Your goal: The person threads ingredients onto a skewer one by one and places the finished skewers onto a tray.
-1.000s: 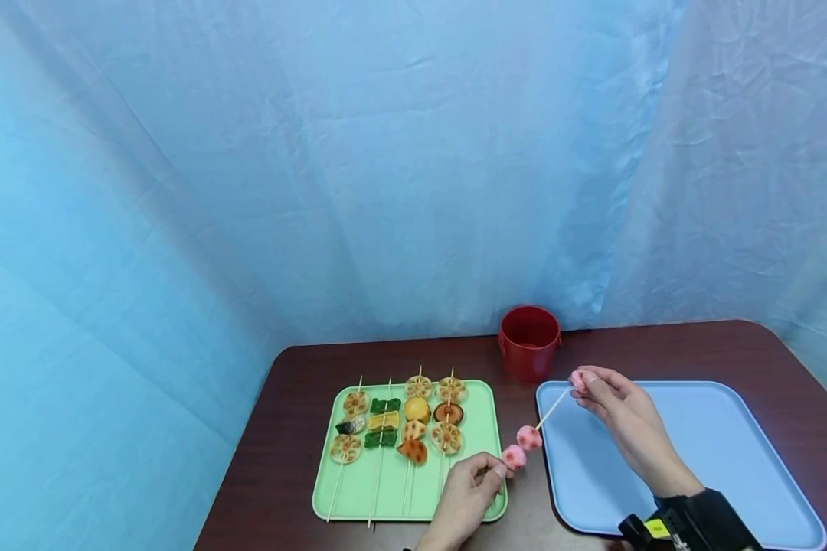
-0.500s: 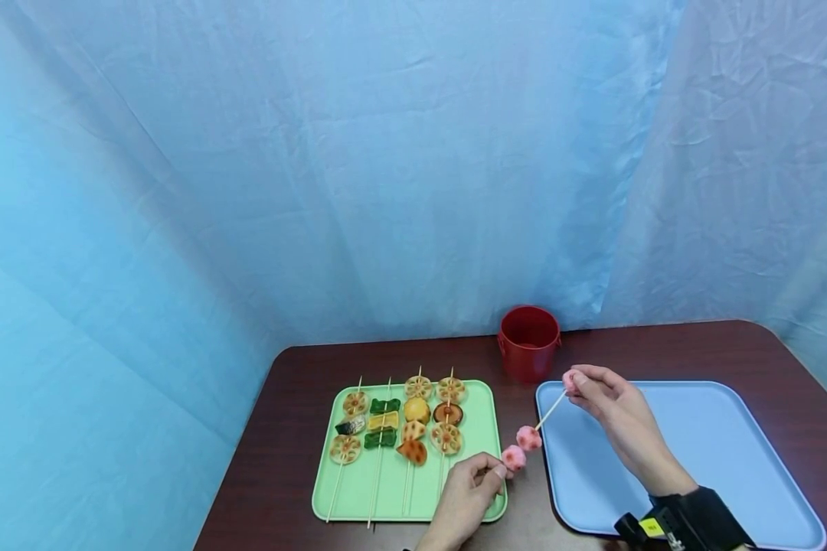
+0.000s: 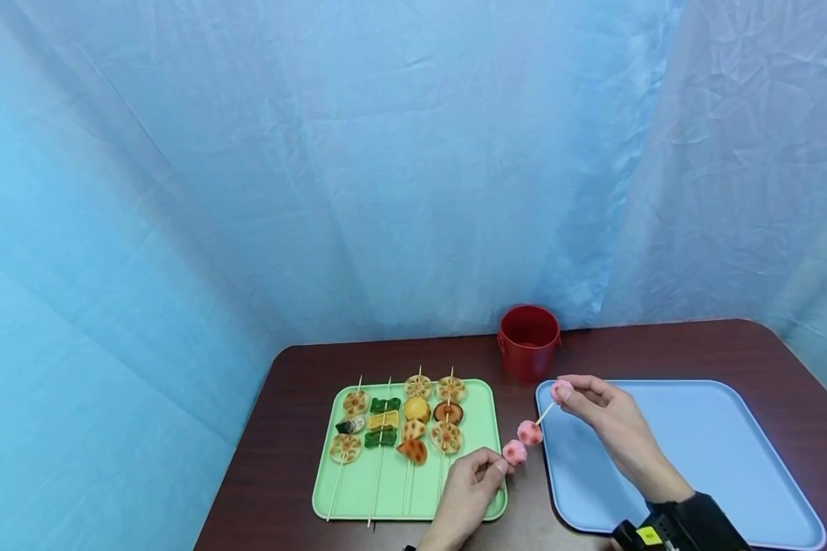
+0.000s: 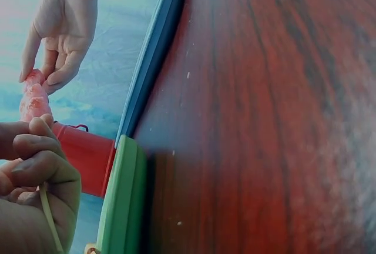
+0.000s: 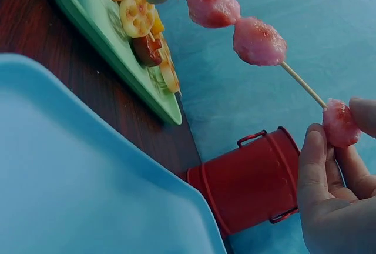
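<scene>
My left hand (image 3: 465, 488) grips a wooden skewer (image 5: 302, 83) just below two pink meatballs that touch each other, the lower meatball (image 3: 514, 452) being closest to its fingertips. In the left wrist view the skewer's tail runs out of the curled fingers. Over the near-left part of the blue tray, my right hand (image 3: 623, 436) pinches a third pink meatball (image 3: 561, 391) between thumb and fingers. It sits on the skewer's upper end, and a short bare length of stick shows between it and the middle meatball (image 3: 530, 433). The skewer slants up to the right, above the table.
A green tray (image 3: 475, 398) on the left bears several finished skewers with lotus slices (image 3: 446, 438), green and yellow pieces. On the right lies the blue tray (image 3: 703, 451). A red bucket (image 3: 529, 344) stands behind, between the trays, near the dark table's (image 3: 613, 348) back edge.
The top meatball has slid down along the skewer toward the other two, with my right hand moving left and slightly down. My left hand stays nearly in place.
</scene>
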Available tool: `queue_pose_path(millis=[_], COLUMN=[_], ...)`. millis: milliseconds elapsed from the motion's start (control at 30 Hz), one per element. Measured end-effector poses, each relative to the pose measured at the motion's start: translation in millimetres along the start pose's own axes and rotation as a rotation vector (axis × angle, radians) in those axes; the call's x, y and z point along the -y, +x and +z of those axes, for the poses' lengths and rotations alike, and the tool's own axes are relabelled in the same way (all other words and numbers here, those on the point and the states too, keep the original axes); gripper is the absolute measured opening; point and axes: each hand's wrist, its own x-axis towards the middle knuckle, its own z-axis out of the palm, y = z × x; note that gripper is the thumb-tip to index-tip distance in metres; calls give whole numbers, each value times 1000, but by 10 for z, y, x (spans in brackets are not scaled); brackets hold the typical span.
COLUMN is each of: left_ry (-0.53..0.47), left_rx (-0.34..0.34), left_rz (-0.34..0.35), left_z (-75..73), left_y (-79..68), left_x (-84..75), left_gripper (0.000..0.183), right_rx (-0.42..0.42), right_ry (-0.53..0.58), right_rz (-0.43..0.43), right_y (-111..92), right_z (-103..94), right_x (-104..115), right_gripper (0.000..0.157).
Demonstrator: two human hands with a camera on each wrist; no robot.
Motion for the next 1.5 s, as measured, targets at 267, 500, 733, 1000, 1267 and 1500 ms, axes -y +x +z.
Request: queue_pose_path(millis=[267, 500, 733, 1000, 1267, 1500], left_ry=[-15, -10, -28, -25, -6, -13], left_rx=[0, -9, -7, -8, -32, -32], left_rz=[0, -22, -27, -31, -28, 7], left_z=[22, 44, 52, 37, 57, 91], left_y=[-9, -1, 4, 32, 45, 68], left_x=[-24, -45, -35, -53, -75, -93], left_gripper=[18, 17, 18, 17, 17, 18], right_rx=[4, -9, -13, -26, -39, 7], right_ry=[12, -13, 3, 51, 94, 70], right_rz=[27, 46, 50, 75, 65, 83], right_y=[-42, -55, -59, -58, -44, -88], right_z=[23, 41, 52, 64, 88, 230], right_x=[-21, -47, -66, -101, -103, -154], right_gripper=[67, 67, 65, 67, 65, 58])
